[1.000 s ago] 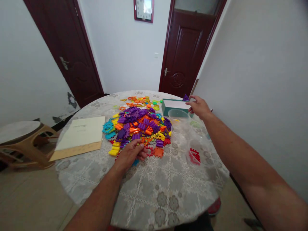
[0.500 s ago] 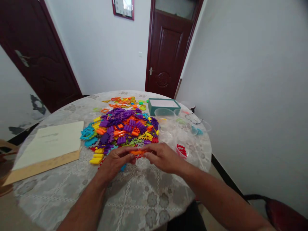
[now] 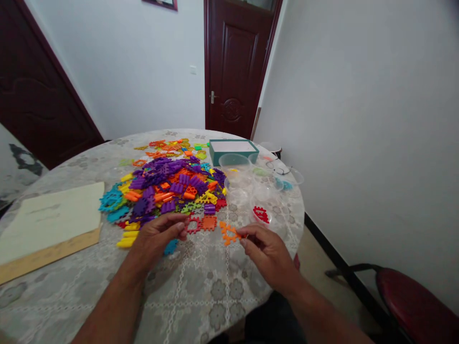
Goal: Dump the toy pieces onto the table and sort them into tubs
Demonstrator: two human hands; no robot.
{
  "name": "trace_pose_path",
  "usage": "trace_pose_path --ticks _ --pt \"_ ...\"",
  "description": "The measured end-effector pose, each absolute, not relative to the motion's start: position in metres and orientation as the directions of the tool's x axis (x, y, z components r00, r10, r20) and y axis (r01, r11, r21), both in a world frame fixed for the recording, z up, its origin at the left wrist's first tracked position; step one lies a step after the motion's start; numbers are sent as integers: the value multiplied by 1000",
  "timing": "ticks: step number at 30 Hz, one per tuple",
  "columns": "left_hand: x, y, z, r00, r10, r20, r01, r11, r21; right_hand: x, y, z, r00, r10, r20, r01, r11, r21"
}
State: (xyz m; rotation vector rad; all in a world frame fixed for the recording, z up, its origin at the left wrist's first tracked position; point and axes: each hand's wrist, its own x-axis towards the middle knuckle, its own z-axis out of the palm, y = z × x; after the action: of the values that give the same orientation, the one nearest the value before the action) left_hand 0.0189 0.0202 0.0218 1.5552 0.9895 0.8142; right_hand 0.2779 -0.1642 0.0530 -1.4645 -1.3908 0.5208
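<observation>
Between the thumb and fingers of my left hand [image 3: 163, 234] is the edge of a red toothed building piece [image 3: 194, 225] with an open middle. An orange-red toothed square [image 3: 208, 223] adjoins it on the right, seemingly joined to it. My right hand [image 3: 270, 251] pinches an orange toothed building piece [image 3: 229, 233] with an open centre, held apart from the red one. Just beyond both hands lies a big heap of plastic building pieces [image 3: 172, 179], mostly purple, with orange, yellow, blue and green ones. A blue piece [image 3: 171, 247] lies beside my left hand.
Clear plastic tubs [image 3: 234, 179] stand right of the heap, one holding red pieces [image 3: 261, 214]. A green-edged box [image 3: 233, 152] sits behind them. Cream paper [image 3: 53, 215] lies on the left of the lace-covered round table [image 3: 201, 286]. A dark red chair [image 3: 412, 296] stands at right.
My hands have moved apart. The orange piece is now in my right hand, off to the right, and the red piece with the orange-red square shows by my left. The view has shifted right.
</observation>
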Motion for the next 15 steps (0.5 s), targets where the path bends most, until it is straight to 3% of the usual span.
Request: trace_pose_path --ticks 5,10,15 --pt "22 22 24 355 935 14 175 -82 981 305 -192 45 296 886 357 581 130 -803" --pt "24 22 24 245 969 46 175 -91 980 353 -172 64 308 812 496 757 107 -645" --pt "22 22 28 100 988 121 278 -144 950 393 -143 77 409 728 550 803 -2 -595"
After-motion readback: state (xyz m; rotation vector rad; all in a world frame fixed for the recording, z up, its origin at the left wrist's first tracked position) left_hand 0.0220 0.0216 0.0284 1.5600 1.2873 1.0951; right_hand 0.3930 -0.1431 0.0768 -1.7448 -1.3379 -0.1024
